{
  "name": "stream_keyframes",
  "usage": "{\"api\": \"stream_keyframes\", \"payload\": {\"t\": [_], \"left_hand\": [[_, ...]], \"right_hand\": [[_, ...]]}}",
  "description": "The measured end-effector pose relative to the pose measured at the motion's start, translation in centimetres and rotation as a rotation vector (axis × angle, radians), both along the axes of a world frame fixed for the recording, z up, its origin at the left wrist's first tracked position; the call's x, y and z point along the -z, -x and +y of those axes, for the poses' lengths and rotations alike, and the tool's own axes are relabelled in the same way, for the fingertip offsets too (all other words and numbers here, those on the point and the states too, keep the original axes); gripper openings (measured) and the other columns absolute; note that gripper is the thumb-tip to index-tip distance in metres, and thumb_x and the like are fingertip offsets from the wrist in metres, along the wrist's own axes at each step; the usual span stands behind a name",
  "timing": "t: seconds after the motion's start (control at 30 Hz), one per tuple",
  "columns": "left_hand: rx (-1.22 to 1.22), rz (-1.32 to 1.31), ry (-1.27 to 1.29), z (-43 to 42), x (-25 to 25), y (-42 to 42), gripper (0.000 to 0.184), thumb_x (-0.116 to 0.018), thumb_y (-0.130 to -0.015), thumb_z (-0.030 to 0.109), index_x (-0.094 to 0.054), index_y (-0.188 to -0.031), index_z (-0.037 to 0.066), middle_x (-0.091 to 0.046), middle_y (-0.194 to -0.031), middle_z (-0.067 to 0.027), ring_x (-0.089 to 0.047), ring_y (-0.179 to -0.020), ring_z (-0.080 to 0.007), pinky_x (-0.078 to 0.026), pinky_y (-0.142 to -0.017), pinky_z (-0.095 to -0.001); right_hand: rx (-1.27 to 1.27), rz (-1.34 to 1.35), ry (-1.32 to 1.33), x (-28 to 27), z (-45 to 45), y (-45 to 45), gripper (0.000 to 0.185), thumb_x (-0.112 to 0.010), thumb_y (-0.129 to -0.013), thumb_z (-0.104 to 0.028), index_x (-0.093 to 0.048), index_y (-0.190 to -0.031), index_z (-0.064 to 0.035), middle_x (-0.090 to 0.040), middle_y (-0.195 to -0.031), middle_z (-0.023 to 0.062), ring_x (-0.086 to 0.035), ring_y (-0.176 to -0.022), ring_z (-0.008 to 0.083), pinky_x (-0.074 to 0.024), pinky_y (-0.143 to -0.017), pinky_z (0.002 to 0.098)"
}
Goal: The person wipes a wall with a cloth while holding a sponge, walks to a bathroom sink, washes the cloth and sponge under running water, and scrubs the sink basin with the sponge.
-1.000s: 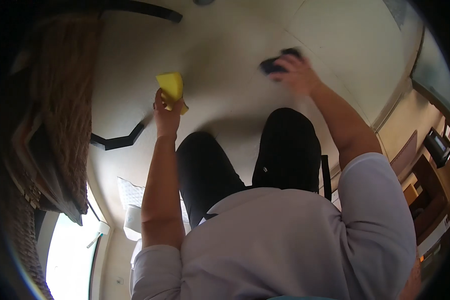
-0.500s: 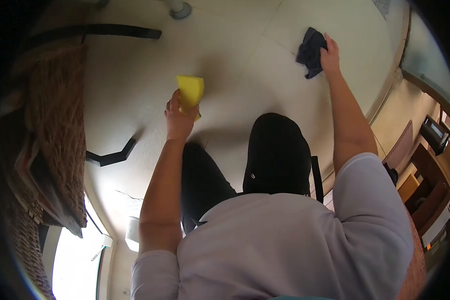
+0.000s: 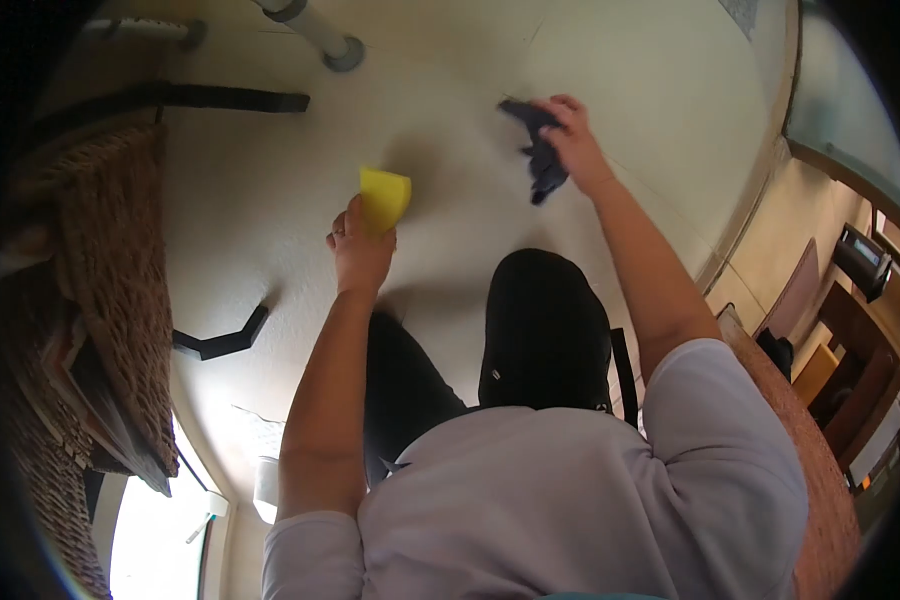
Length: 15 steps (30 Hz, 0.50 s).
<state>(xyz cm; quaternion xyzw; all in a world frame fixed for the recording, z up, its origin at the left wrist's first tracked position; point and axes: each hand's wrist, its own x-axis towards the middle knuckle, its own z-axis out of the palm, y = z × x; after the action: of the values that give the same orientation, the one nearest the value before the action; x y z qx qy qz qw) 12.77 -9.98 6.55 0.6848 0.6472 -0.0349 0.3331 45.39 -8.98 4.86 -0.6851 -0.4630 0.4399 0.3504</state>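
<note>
Hands apart above a pale surface [image 3: 270, 200], probably a floor, with 2 soft items in grasp. Left hand [image 3: 362, 250]: closed on the near end of a yellow sponge [image 3: 385, 198], far end free beyond the fingers; probably held by 1 end to leave most of the broad face uncovered. Right hand [image 3: 575, 135]: closed on a dark cloth [image 3: 540, 150], slightly blurred, with loose ends to either side of the grip; presumably gathered near the middle to control the limp fabric. Sponge and cloth well apart, likely for separate reach by each arm. Contact of either item with the surface: cannot tell from this angle. Bent black-clad knees [image 3: 545, 330] just below the hands, perhaps for a low, close working posture. Surface smooth and plain, crossed by thin seams, with a soft shadow beside the sponge. At upper left, a white pole [image 3: 315, 30] with a grey foot, near a black bar [image 3: 230, 98]; lower down, a bent black bar [image 3: 225, 345] near brown woven material [image 3: 120, 260]. At lower left, a bright opening [image 3: 155, 540]. Along the right, a frosted panel [image 3: 850, 110], wooden furniture [image 3: 855, 350] and a rounded reddish-brown edge [image 3: 825, 490], with heavy lens distortion toward the margins.
</note>
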Motion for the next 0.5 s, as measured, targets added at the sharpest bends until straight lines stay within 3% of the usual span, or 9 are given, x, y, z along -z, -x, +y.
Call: {"api": "stream_keyframes", "payload": {"t": [0.07,0.13,0.23,0.3,0.33,0.4,0.5], "left_hand": [[0.111,0.098,0.022,0.0,1.0,0.6,0.071,-0.064,-0.073,0.026,-0.027,-0.131,0.01,-0.041,-0.122,-0.0166,-0.038,-0.113,-0.0328,-0.03,-0.096,-0.0401],[0.228,0.194,0.035,0.1,1.5,0.7,0.071,-0.063,-0.074,0.026,-0.025,-0.131,0.009,-0.039,-0.124,-0.0159,-0.038,-0.114,-0.0322,-0.029,-0.097,-0.0383],[0.484,0.394,0.069,0.2,1.6,0.1,0.065,-0.058,-0.078,0.025,-0.026,-0.132,0.009,-0.036,-0.127,-0.0132,-0.035,-0.116,-0.0306,-0.031,-0.096,-0.0377],[0.74,0.615,0.118,1.0,1.4,-0.5,0.055,-0.05,-0.083,0.024,-0.028,-0.132,0.012,-0.032,-0.13,-0.0094,-0.031,-0.119,-0.0289,-0.032,-0.093,-0.0398],[0.716,0.614,0.165,1.4,0.8,-1.0,0.053,-0.049,-0.084,0.024,-0.03,-0.132,0.011,-0.031,-0.131,-0.0091,-0.03,-0.12,-0.0293,-0.032,-0.093,-0.0396],[0.68,0.607,0.261,2.1,-0.5,-1.8,0.049,-0.047,-0.085,0.024,-0.034,-0.131,0.01,-0.03,-0.131,-0.0086,-0.028,-0.12,-0.0301,-0.033,-0.092,-0.0392],[0.314,0.415,0.258,1.2,1.9,-1.1,0.046,-0.045,-0.086,0.023,-0.038,-0.128,0.007,-0.03,-0.131,-0.0079,-0.028,-0.121,-0.0291,-0.034,-0.09,-0.039]], "right_hand": [[0.316,0.541,0.119,-2.1,3.6,-1.8,0.043,-0.046,-0.08,-0.01,-0.043,-0.122,-0.0187,-0.051,-0.104,0.0134,-0.048,-0.102,0.0261,-0.0465,-0.076,0.0321],[0.34,0.501,0.092,-1.7,7.6,-3.9,0.046,-0.048,-0.08,-0.014,-0.04,-0.125,-0.0195,-0.051,-0.11,0.0124,-0.048,-0.103,0.0278,-0.0437,-0.082,0.0363],[-0.105,-0.684,-0.034,3.7,12.5,-6.1,0.05,-0.05,-0.081,-0.017,-0.035,-0.129,-0.0237,-0.05,-0.116,0.0086,-0.047,-0.107,0.0291,-0.0394,-0.089,0.04],[-0.007,-1.027,-0.008,4.8,11.9,-2.7,0.047,-0.051,-0.081,-0.018,-0.04,-0.126,-0.0256,-0.05,-0.118,0.0062,-0.046,-0.108,0.0299,-0.0364,-0.092,0.0408],[0.045,-1.195,0.007,4.6,11.3,-0.6,0.045,-0.052,-0.081,-0.019,-0.043,-0.124,-0.0265,-0.049,-0.12,0.0049,-0.046,-0.109,0.0302,-0.0349,-0.094,0.0412],[-0.084,-1.1,-0.031,4.2,9.8,1.3,0.044,-0.054,-0.08,-0.018,-0.045,-0.122,-0.0287,-0.049,-0.12,0.0042,-0.046,-0.109,0.0294,-0.0365,-0.093,0.0391],[-0.264,-0.852,-0.04,3.5,7.8,2.5,0.044,-0.054,-0.08,-0.016,-0.045,-0.122,-0.0263,-0.05,-0.119,0.0051,-0.047,-0.106,0.0266,-0.0391,-0.091,0.0358]]}}
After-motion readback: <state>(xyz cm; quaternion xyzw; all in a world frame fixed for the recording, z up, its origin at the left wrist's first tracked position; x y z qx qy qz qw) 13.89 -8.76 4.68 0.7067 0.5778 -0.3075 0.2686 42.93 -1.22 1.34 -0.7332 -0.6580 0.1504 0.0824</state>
